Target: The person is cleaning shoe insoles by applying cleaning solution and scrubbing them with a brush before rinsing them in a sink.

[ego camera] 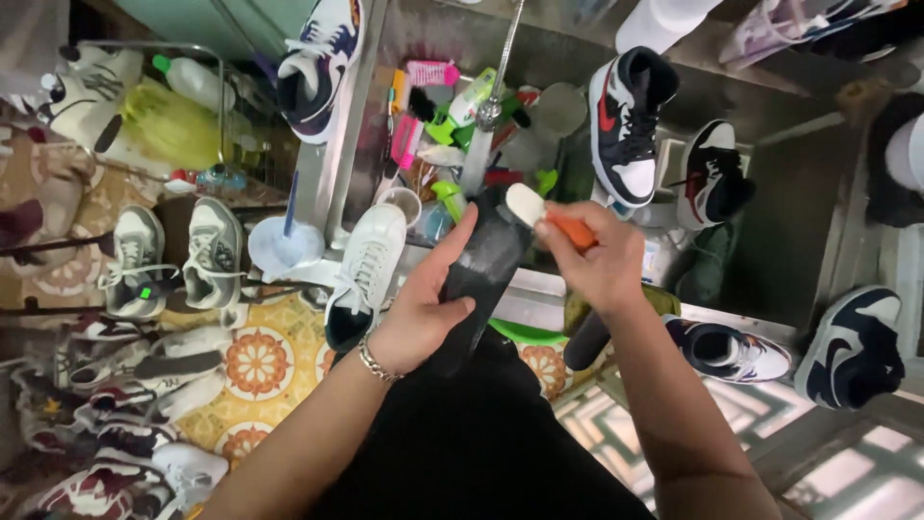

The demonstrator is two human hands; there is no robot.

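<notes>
Both hands work over the steel sink (770, 202): left hand (423, 308) grips a dark flat shoe insole (481, 265), right hand (597, 260) pinches an orange-handled white brush (539, 214), scrubbing its upper end; firmer strokes downward seem due.

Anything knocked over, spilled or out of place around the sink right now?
Nothing looks spilled. One oddity: a white sneaker lies tilted on the sink's edge, partly overhanging. The left hand holds the dark insole; the right hand holds an orange-handled brush.
</notes>
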